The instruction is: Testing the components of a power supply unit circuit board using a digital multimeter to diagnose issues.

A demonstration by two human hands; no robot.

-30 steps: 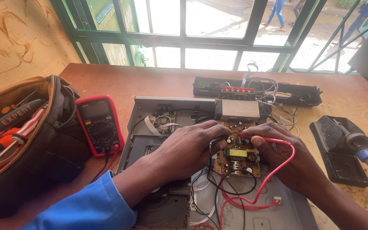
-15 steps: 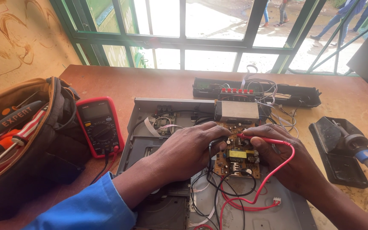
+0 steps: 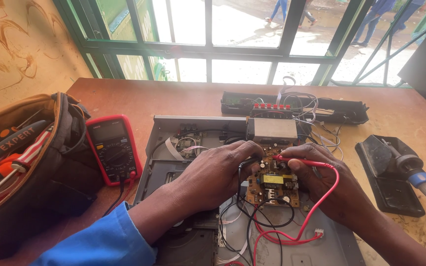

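Left hand (image 3: 218,172) pinches black probe (image 3: 246,162), right hand (image 3: 329,184) pinches red probe (image 3: 299,161), both on circuit board (image 3: 272,180) at centre frame; multimeter (image 3: 114,149) left, soldering iron (image 3: 422,180) right on worktop (image 3: 173,101).

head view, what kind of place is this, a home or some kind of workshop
Most likely a small electronics repair workshop. Both hands hold probes on a circuit board inside an opened metal chassis, a red multimeter lies alongside, and a tool bag and soldering iron stand sit on the wooden bench by a window.

Screen: I see a dull grey rectangle atop the red multimeter (image 3: 114,149), left of the opened chassis.
Labels: none legible.
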